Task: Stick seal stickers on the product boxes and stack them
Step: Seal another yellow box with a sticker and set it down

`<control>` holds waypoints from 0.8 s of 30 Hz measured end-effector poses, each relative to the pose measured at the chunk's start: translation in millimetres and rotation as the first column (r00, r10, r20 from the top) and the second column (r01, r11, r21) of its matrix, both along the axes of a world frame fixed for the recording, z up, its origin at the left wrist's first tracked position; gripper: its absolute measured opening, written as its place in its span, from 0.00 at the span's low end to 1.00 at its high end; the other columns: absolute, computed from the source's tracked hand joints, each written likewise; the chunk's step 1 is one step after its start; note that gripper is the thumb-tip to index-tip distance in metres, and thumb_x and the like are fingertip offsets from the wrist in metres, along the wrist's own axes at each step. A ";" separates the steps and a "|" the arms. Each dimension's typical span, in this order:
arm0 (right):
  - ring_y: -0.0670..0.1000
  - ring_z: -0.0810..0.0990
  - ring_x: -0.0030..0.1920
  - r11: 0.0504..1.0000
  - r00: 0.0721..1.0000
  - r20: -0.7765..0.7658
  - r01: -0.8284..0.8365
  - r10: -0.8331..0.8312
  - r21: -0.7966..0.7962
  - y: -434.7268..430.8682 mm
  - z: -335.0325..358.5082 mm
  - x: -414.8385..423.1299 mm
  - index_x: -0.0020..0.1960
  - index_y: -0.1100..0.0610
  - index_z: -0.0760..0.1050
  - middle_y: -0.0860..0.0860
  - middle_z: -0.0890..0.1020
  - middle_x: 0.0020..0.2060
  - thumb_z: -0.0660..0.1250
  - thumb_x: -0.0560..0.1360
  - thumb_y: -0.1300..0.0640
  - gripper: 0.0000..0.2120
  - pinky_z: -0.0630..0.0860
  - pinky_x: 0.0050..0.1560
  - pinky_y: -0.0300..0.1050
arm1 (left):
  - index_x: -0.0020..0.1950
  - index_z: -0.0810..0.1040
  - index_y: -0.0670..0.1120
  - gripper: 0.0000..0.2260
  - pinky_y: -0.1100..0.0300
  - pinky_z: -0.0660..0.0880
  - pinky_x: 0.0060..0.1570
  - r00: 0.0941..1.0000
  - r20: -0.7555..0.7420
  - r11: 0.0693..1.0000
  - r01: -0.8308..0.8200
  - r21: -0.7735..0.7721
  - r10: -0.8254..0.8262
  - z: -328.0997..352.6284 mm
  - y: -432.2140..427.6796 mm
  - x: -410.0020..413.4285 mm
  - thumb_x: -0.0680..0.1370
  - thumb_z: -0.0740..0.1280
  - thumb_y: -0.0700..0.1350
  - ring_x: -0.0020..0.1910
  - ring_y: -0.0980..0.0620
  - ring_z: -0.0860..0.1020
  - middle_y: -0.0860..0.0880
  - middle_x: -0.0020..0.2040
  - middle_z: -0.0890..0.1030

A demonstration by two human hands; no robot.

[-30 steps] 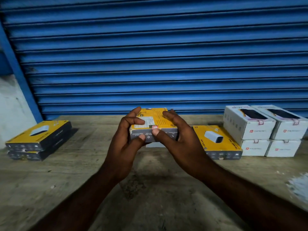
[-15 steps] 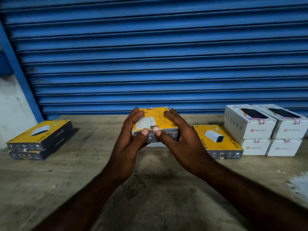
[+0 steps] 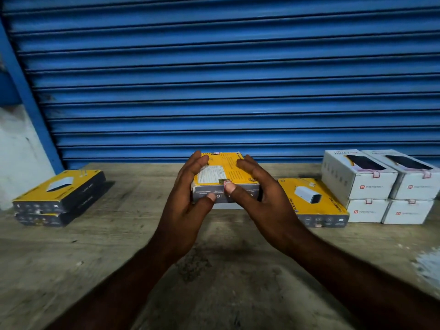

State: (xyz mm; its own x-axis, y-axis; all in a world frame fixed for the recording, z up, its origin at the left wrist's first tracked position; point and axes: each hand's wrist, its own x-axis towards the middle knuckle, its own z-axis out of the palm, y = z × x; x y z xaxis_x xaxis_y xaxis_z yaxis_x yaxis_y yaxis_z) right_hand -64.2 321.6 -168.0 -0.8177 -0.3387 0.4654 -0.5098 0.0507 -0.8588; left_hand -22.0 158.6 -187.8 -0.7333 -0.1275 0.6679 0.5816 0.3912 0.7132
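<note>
I hold a flat yellow and grey product box (image 3: 229,171) in front of me, above the floor, its back label facing up. My left hand (image 3: 188,201) grips its left side, thumb on the grey front edge. My right hand (image 3: 266,201) grips the right side, and its thumb presses a small pink seal sticker (image 3: 225,182) over the top front edge. Another pink sticker shows at the box's far edge. A white sheet (image 3: 228,206) lies under the box, mostly hidden.
Two yellow boxes (image 3: 59,198) are stacked at the left. One yellow box (image 3: 312,201) lies right of my hands. Several white boxes (image 3: 378,186) with pink seals are stacked at the far right. A blue roller shutter (image 3: 214,79) closes off the back.
My right thumb has slid up onto the pink sticker at the box's front edge. My left thumb has moved a little down and left. The box stays held in place.
</note>
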 end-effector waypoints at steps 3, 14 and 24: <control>0.37 0.63 0.73 0.998 0.999 0.023 0.046 -0.046 -0.033 -1.7 -1.1 -1.8 0.69 0.50 0.74 0.43 0.67 0.74 0.72 0.69 0.43 0.30 0.62 0.76 0.45 | 0.71 0.69 0.56 0.24 0.55 0.76 0.62 0.990 0.074 0.966 0.103 0.236 -0.123 2.5 8.1 3.9 0.75 0.64 0.57 0.75 0.58 0.65 0.61 0.78 0.62; 0.47 0.79 0.61 0.989 0.996 0.088 0.036 -0.023 -0.144 -8.4 -7.1 -3.4 0.68 0.53 0.71 0.50 0.78 0.62 0.77 0.69 0.55 0.29 0.79 0.60 0.45 | 0.60 0.75 0.48 0.12 0.55 0.83 0.46 0.966 0.165 0.753 0.043 0.657 -0.200 13.2 28.4 2.7 0.82 0.60 0.34 0.48 0.49 0.85 0.48 0.51 0.86; 0.49 0.85 0.53 0.976 0.955 0.256 -0.101 0.149 -0.191 -7.7 -1.7 -4.4 0.62 0.55 0.77 0.50 0.86 0.53 0.77 0.69 0.60 0.23 0.80 0.57 0.46 | 0.67 0.71 0.51 0.22 0.59 0.81 0.48 0.983 0.105 0.843 0.075 0.532 -0.154 15.6 27.5 6.3 0.80 0.58 0.29 0.54 0.53 0.84 0.54 0.55 0.85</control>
State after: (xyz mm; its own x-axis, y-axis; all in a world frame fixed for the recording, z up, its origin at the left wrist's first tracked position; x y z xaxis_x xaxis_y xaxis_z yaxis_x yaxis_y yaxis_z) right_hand -68.6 313.9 -169.8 -0.8766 -0.3794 0.2961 -0.2526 -0.1608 -0.9541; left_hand -15.8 186.1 -172.2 -0.8438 -0.3386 0.4165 0.4795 -0.1268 0.8684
